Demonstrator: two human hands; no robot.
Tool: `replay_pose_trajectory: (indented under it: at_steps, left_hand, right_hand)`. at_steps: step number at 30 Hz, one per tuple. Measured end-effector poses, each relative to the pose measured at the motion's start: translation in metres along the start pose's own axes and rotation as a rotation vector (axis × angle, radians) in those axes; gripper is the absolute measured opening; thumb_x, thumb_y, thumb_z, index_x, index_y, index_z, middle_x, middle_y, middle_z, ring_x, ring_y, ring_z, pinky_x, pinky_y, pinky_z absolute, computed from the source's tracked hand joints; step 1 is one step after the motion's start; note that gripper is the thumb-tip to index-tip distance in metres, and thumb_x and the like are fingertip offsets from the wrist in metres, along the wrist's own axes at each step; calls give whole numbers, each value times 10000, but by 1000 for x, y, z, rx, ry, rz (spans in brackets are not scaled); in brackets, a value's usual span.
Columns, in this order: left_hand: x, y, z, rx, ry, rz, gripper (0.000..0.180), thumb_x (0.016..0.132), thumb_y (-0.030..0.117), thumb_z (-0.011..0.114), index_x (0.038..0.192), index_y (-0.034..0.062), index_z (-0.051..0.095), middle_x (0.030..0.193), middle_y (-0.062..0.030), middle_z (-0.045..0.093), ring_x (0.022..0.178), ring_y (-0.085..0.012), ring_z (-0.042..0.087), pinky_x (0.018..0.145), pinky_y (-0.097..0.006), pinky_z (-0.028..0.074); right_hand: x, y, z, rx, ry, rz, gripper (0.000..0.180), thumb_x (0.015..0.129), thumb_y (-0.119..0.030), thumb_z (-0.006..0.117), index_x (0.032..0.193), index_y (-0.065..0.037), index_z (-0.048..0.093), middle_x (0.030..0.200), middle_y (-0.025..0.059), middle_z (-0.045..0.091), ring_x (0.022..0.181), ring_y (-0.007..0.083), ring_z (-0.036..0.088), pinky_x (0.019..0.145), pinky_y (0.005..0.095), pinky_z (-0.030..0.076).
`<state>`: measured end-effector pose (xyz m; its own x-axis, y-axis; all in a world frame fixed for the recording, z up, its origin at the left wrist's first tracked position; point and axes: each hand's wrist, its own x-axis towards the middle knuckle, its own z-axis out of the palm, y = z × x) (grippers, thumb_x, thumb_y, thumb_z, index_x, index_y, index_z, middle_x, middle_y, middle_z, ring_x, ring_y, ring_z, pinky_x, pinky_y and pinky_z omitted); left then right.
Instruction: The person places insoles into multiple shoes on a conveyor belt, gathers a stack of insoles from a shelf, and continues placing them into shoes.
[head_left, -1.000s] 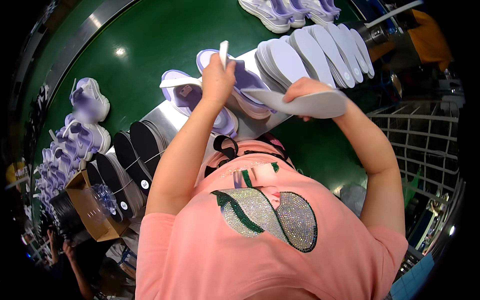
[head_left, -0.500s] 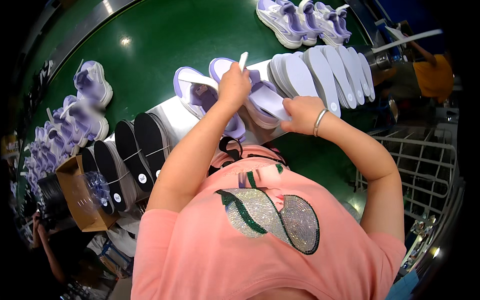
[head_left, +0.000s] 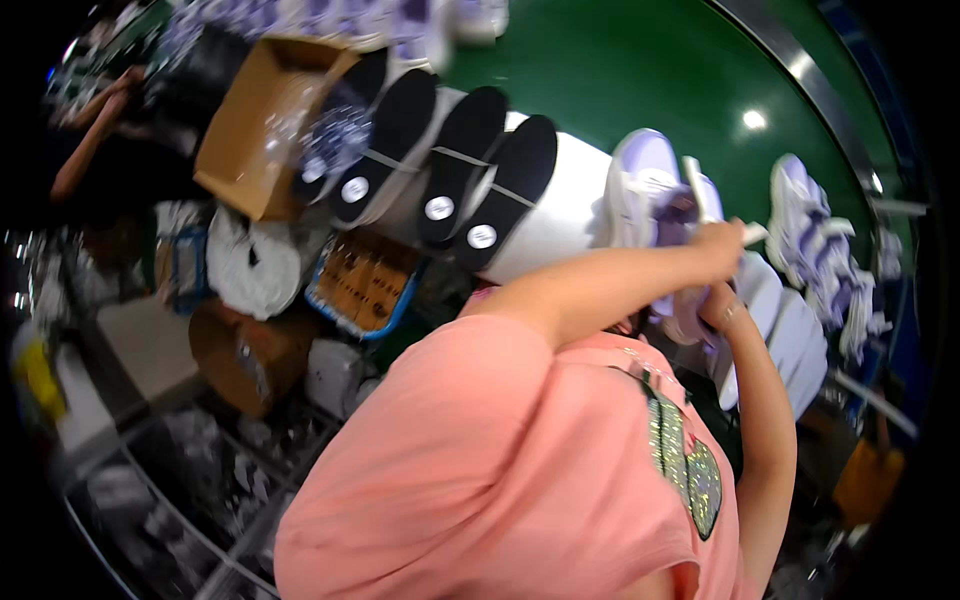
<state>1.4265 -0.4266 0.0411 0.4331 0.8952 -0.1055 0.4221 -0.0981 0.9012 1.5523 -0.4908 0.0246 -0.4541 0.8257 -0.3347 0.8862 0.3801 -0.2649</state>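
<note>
Two white-and-lilac shoes stand side by side on a white surface: the left shoe is untouched, and the right shoe is partly covered by my hands. My left hand is closed on the white strap of the right shoe, its forearm crossing in front. Just below it, my right hand is bent in at that shoe's heel end. Its fingers look closed, but blur hides what they hold. Beside my right hand lie white insoles in overlapping stacks.
Banded black insoles lie left of the shoes. Beyond them is an open cardboard box with clear plastic. More shoes stand at the right. Below the insoles is a blue basket. Another person's arm shows at far left.
The view has swung left, so the shoes and hands appear farther right. My right hand has come closer beneath my left hand; the white insole it held at the shoe no longer shows clearly.
</note>
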Motion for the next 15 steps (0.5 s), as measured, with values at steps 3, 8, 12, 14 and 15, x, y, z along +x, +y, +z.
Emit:
replay_pose_trajectory:
  at_steps: [3, 8, 12, 14, 15]
  left_hand:
    - [6, 8, -6, 22, -38, -24, 213, 691, 102, 530, 865, -20, 504, 757, -216, 591, 724, -352, 591, 648, -437, 466]
    - [15, 5, -14, 10, -75, -24, 268, 761, 209, 504, 904, -18, 495, 815, -225, 575, 777, -369, 562, 681, -427, 443]
    - [14, 6, -16, -6, -87, -53, 241, 766, 198, 511, 905, 2, 506, 850, -220, 568, 823, -363, 546, 728, -396, 425]
    - [10, 12, -14, -53, -142, -68, 237, 769, 194, 510, 904, 0, 507, 842, -217, 569, 817, -358, 549, 724, -390, 426]
    - [9, 13, -18, -70, -150, -94, 235, 770, 192, 509, 904, -1, 507, 837, -216, 569, 814, -356, 550, 721, -386, 426]
  right_hand:
    - [23, 30, -1, -242, -454, -61, 242, 649, -107, 527, 878, -62, 589, 780, 147, 607, 759, 258, 583, 741, 369, 447]
    - [27, -31, -39, -127, -343, 563, 301, 659, -102, 564, 953, -41, 595, 936, 182, 594, 888, 294, 578, 771, 362, 457]
    - [21, -29, -38, -98, -491, 489, 237, 689, -122, 527, 890, -48, 631, 915, 169, 605, 879, 287, 582, 758, 364, 453]
    - [14, -16, -30, -91, -560, 380, 230, 694, -140, 521, 871, -47, 636, 894, 170, 610, 857, 282, 588, 745, 365, 453]
    - [11, -25, -49, -43, -621, 277, 267, 694, -177, 520, 908, -45, 608, 842, 164, 617, 803, 271, 597, 725, 377, 445]
